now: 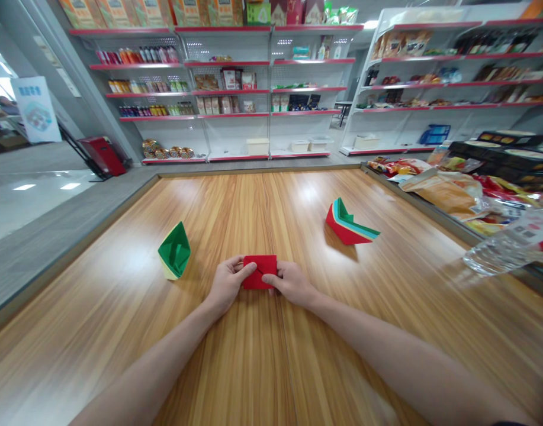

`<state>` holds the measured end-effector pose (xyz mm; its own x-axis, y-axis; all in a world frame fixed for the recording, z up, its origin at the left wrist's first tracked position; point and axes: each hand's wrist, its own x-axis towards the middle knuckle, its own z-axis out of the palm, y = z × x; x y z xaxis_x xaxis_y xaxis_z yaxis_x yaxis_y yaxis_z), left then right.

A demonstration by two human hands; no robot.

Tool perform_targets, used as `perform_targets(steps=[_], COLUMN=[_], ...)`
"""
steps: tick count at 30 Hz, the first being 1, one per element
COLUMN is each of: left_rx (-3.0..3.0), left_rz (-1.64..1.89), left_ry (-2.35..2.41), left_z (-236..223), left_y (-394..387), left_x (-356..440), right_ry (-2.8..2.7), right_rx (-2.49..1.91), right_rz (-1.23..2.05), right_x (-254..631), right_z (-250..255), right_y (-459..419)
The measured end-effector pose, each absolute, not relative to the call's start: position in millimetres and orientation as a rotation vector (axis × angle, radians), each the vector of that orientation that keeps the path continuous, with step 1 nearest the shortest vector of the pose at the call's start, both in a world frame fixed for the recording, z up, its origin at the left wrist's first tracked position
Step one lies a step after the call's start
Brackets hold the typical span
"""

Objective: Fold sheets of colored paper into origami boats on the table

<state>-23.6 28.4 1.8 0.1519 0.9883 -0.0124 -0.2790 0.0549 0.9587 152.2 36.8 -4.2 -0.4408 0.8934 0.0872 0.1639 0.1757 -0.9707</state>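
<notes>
A small red folded paper (263, 264), squarish and creased, is pinched between both hands near the middle of the table. My left hand (229, 280) grips its left side with the thumb on top. On the right side, my right hand (291, 281) holds it the same way, thumb over the front face. To the left stands a green and pale yellow folded paper boat (175, 251), tilted on end. Farther off to the right rests a layered paper boat (349, 226) in red, light blue and green. The fingers behind the red paper are mostly hidden.
The wood-grain table (235, 367) has a raised dark edge. A clear plastic bottle (504, 245) lies at the right beside snack packets (449, 192) and black boxes (502, 157). Stocked shelves (231, 92) stand beyond the table.
</notes>
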Motion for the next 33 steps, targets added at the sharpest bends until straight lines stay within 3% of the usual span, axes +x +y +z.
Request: perform_targets(steps=[10,17,33], left_rx=[1.133,1.263,1.495], left_rz=[1.275,1.122,0.987], left_ry=[0.995,0.946,0.885], left_z=[7,6,6], left_y=[20,26,24], left_x=[-17,-28,-28], right_ry=[-1.751,-1.780,-1.808], right_rx=[-1.018,-1.097,-0.918], right_rz=[1.325,1.035,1.103], right_x=[148,151,153], right_z=[3,7,2], right_y=[23,25,28])
